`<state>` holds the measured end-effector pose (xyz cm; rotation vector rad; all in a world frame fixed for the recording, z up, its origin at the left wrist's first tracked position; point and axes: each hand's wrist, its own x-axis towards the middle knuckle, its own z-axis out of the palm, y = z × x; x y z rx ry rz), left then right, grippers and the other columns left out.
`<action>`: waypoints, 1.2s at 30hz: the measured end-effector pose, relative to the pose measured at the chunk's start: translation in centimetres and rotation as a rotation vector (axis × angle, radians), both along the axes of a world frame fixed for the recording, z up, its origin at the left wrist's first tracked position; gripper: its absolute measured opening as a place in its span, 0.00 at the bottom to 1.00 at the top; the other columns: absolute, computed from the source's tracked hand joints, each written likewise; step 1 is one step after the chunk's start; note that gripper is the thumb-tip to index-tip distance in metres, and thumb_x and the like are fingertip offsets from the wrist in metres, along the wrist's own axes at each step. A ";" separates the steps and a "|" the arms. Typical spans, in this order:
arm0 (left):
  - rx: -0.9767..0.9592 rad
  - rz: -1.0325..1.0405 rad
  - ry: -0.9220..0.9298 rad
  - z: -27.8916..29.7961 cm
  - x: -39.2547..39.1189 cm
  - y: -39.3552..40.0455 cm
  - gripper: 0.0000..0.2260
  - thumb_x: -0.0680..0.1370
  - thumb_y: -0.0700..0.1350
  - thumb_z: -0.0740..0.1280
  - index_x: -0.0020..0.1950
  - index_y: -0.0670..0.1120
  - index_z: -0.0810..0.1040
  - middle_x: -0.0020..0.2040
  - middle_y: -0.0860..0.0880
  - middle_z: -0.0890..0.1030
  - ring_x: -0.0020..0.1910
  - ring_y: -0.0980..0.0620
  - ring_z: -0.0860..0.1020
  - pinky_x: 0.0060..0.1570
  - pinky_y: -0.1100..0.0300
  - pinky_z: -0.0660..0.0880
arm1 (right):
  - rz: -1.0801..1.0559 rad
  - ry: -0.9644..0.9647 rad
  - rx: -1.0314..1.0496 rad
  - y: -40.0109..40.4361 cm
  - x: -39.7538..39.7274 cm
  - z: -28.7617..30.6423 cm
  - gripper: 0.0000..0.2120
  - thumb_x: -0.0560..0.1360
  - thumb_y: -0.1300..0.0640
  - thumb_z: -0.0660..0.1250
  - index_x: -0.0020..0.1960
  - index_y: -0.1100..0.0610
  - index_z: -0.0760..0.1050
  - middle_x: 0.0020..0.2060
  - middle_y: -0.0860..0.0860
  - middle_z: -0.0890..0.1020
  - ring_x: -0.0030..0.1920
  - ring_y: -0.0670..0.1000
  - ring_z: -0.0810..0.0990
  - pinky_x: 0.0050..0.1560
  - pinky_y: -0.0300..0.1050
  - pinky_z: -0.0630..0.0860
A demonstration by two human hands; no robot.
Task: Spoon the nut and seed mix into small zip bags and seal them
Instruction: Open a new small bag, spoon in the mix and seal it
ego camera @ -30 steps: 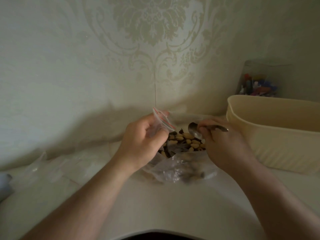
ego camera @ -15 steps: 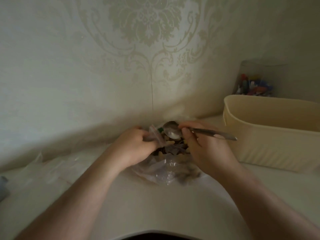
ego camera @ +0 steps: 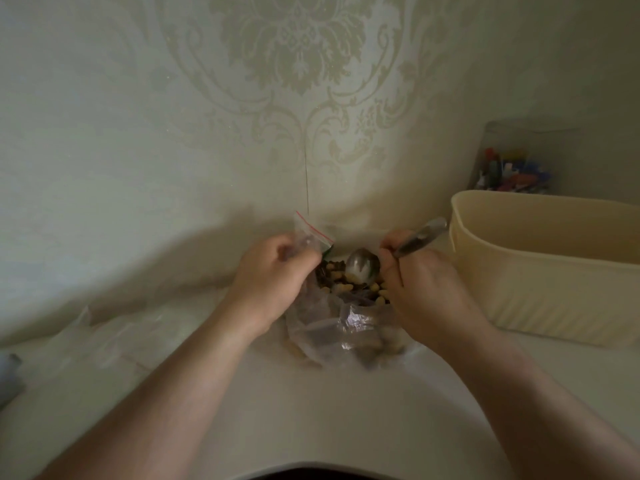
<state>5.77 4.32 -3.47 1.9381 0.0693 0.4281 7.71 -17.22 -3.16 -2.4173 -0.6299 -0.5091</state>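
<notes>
A large clear plastic bag [ego camera: 343,327] lies open on the white table near the wall, with the nut and seed mix [ego camera: 337,284] showing in its mouth. My left hand [ego camera: 273,275] grips a small clear zip bag [ego camera: 310,233] with a red strip along its top, held upright at the big bag's left edge. My right hand [ego camera: 420,289] holds a metal spoon [ego camera: 362,265] by the handle. The spoon's bowl points down and left into the mix. Most of the big bag's contents are hidden by crumpled plastic.
A cream plastic tub [ego camera: 540,268] stands close on the right of my right hand. Behind it a clear jar [ego camera: 512,161] holds colourful small things. Several empty clear bags [ego camera: 114,330] lie on the table at the left. The patterned wall rises just behind the bag.
The spoon has swung from near the small bag's mouth down into the mix, its handle now pointing up and right. My left hand has raised the small bag upright again.
</notes>
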 end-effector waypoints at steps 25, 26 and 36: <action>0.497 0.156 -0.440 2.8 -1.7 0.4 0.16 0.72 0.45 0.66 0.59 0.48 0.81 0.59 0.50 0.74 0.49 0.56 0.76 0.52 0.70 0.69 | 0.005 0.437 0.553 0.4 -0.5 0.4 0.10 0.85 0.48 0.62 0.49 0.51 0.76 0.40 0.51 0.86 0.34 0.55 0.86 0.40 0.58 0.86; 0.399 0.101 -0.437 2.6 -1.7 0.1 0.16 0.72 0.43 0.65 0.59 0.49 0.80 0.54 0.52 0.77 0.46 0.54 0.77 0.50 0.65 0.72 | 0.016 0.434 0.554 0.3 -0.4 0.5 0.10 0.85 0.48 0.62 0.49 0.50 0.76 0.40 0.50 0.87 0.35 0.54 0.86 0.40 0.58 0.86; 0.518 -0.244 0.008 0.9 -2.1 0.7 0.25 0.75 0.61 0.75 0.67 0.64 0.67 0.35 0.69 0.78 0.36 0.67 0.76 0.38 0.70 0.67 | 0.030 0.400 0.511 -1.2 -0.8 2.0 0.09 0.85 0.49 0.62 0.50 0.51 0.77 0.36 0.49 0.85 0.34 0.50 0.85 0.37 0.48 0.80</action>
